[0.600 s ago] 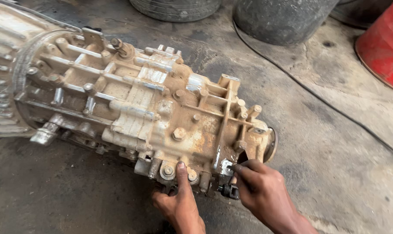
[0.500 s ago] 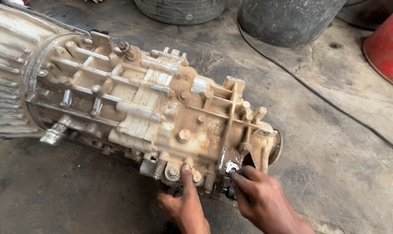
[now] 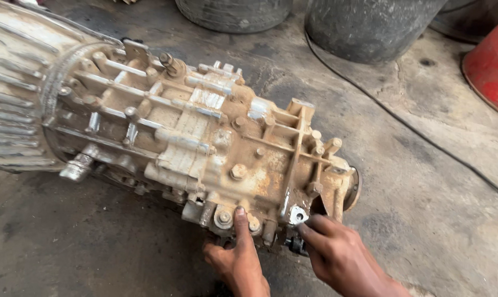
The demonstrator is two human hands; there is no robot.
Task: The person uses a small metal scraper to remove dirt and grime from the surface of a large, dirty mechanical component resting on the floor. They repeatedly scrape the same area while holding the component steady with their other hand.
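- Landmark: a dirty, rust-stained gearbox (image 3: 205,148) is laid on its side on the concrete floor (image 3: 67,247); everything below is placed relative to it.
- Far left end of gearbox: the wide ribbed bell housing (image 3: 12,93) is cut off by the frame edge.
- Lower left of gearbox: a short silver stub (image 3: 76,168) is seen sticking out of the case, towards the floor.
- Top of gearbox, left of centre: a slanted pin (image 3: 172,63) is seen standing up from the ribbed case.
- Near bottom edge of gearbox, middle: the left hand (image 3: 239,258) is placed against the case from below. One finger is stretched up and pressed between two round bolt heads (image 3: 223,218); the other fingers are curled under the case. Nothing is seen gripped.
- Just right of that, at the lower right corner of gearbox: the right hand (image 3: 339,253) is set with fingertips pinched at a small bright metal tab (image 3: 297,214) bolted to the case. Whether the tab is actually gripped or only touched cannot be told. A dark part below the tab is mostly hidden by the fingers.
- Right end of gearbox: a round flange (image 3: 353,190) is seen edge-on.
- Behind gearbox: two dark tyres (image 3: 232,14) are stood on the floor.
- Right of gearbox: a thin black cable (image 3: 403,124) is run across the floor; beyond it, a red drum (image 3: 493,63) is partly in view at the far right edge.
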